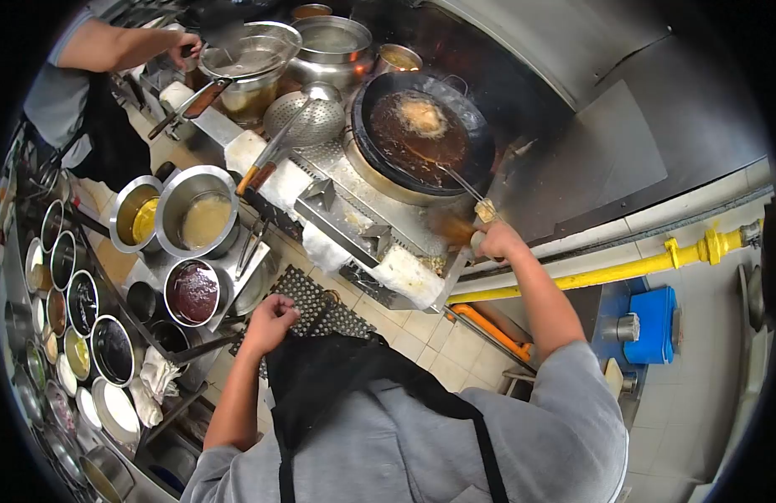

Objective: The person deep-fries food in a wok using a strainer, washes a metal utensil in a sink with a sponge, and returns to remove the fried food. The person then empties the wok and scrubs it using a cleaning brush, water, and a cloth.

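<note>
My right hand is closed around the handle of a long-handled metal utensil. Its thin shaft reaches over the near rim of a black wok, and its far end is hidden in the dark oil. A pale golden piece of frying food floats in that oil amid bubbles. Beside my right hand is a brown blurred shape that I cannot make out. My left hand hangs in front of my black apron, fingers curled in, with nothing visible in them.
A perforated skimmer rests left of the wok, near a strainer on a pot. Metal pots, a bowl of dark red sauce and several containers stand at left. A co-worker's arm is at upper left. A yellow pipe runs at right.
</note>
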A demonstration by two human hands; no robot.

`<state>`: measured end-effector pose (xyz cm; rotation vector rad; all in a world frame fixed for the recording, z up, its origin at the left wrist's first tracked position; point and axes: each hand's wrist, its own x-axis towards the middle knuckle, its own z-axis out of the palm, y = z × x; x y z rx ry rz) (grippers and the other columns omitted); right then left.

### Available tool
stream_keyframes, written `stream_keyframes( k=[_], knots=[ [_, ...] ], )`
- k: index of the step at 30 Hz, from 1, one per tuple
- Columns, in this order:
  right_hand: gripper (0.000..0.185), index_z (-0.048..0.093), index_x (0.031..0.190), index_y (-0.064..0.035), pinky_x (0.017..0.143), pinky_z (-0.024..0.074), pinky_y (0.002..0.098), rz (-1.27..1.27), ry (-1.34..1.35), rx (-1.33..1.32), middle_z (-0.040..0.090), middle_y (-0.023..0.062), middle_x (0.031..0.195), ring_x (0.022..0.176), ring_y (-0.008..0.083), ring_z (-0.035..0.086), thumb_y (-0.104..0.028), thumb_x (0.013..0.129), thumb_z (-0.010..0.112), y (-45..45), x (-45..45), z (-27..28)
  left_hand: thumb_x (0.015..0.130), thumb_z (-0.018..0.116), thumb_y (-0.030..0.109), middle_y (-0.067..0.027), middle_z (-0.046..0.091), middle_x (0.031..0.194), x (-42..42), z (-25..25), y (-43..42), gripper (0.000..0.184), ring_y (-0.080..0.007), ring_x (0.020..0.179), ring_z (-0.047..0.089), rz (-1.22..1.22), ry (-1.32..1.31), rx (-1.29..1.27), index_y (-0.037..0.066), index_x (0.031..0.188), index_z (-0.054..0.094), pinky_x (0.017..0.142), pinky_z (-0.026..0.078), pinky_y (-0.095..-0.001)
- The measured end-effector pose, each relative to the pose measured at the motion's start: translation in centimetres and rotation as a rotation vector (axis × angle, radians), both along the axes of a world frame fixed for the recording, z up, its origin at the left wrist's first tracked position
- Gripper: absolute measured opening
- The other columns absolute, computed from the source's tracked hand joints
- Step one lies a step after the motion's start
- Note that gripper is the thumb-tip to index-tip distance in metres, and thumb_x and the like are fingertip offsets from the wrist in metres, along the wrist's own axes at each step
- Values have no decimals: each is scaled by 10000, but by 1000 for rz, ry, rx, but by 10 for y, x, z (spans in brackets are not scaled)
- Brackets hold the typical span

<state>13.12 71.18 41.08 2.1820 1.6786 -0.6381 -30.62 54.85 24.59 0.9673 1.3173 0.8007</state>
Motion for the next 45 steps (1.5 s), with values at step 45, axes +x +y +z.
stream_keyframes(
  k=[45],
  knots=[
    [544,557,1202,-18,821,471,394,1191,62,-354,652,206,946,920,322,627,-363,786,622,-138,-315,-189,842,626,214,-67,626,753,-208,151,-511,284,-121,612,586,1273,335,-271,-10,1014,598,565,476,-257]
  ],
)
